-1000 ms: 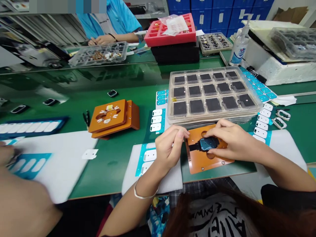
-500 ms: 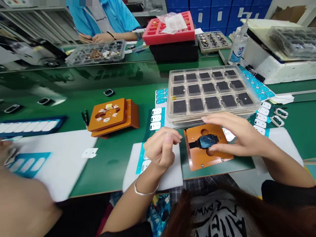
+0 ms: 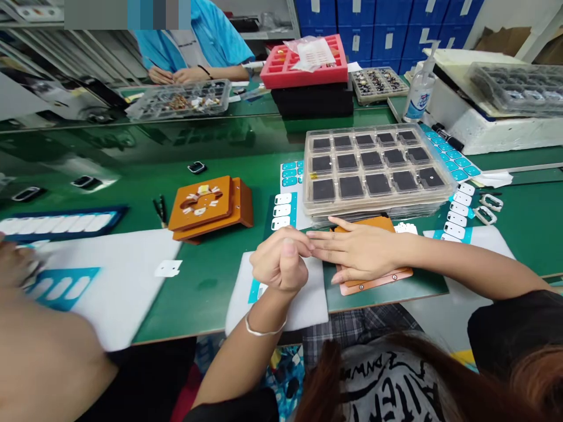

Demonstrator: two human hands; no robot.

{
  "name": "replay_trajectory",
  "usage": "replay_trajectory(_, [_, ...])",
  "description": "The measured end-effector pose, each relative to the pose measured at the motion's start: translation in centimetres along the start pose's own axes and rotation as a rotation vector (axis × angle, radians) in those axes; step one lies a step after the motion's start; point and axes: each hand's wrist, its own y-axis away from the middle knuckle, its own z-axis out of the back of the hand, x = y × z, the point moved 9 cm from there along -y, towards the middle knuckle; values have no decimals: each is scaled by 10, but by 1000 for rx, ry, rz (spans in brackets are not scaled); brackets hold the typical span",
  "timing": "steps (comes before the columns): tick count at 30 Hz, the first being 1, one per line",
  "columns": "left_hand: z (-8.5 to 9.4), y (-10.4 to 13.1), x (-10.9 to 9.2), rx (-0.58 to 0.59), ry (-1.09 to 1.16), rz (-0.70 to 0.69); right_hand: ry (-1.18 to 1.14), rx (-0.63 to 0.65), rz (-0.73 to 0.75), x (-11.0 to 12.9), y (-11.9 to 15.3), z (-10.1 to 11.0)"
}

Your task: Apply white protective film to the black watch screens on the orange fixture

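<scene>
My left hand (image 3: 279,261) is curled closed just left of the orange fixture plate (image 3: 380,283). Its fingers hide whatever may be inside. My right hand (image 3: 358,249) lies stretched out flat over that plate, its fingertips reaching my left hand's fingers. The black smartwatch on the plate is covered by the right hand. Beneath the left hand is a white foam sheet (image 3: 303,310) with a blue-backed sticker strip. Behind both hands stands a stack of clear trays (image 3: 378,202) with dark square pads in its pockets.
Left on the green table sits another orange fixture (image 3: 202,205), near a loose white sticker (image 3: 168,268). White watch frames (image 3: 485,215) lie at the right, behind them a sanitizer bottle (image 3: 419,97). A co-worker's arm (image 3: 39,351) fills the lower left; another person (image 3: 193,35) sits opposite.
My right hand has moved left and flattened over the smartwatch, its fingertips now meeting my left hand. The left hand stays closed. The view has shifted slightly.
</scene>
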Motion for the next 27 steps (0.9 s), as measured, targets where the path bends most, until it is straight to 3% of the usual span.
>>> replay_trajectory(5, [-7, 2, 0, 60, -61, 4, -58, 9, -15, 0, 2, 5])
replay_trajectory(9, [-5, 0, 3, -3, -54, 16, -110, -156, 5, 7, 21, 56])
replay_trajectory(11, [-3, -1, 6, -38, -35, 32, -90, -276, -91, 3, 38, 85])
replay_trajectory(13, [-5, 0, 8, -13, -20, 41, -59, -296, -216, -5, 54, 96])
replay_trajectory(17, [-20, 2, 5, 160, 1, 16, -116, -154, -395, -21, 68, 72])
replay_trajectory(20, [-34, 4, 2, 328, -14, 7, -172, -155, -469, -30, 70, 56])
replay_trajectory(23, [-47, 9, -2, 466, -20, -58, -326, -298, -466, -32, 70, 59])
replay_trajectory(27, [-48, 14, -5, 472, -15, -127, -992, -534, -391, -31, 68, 55])
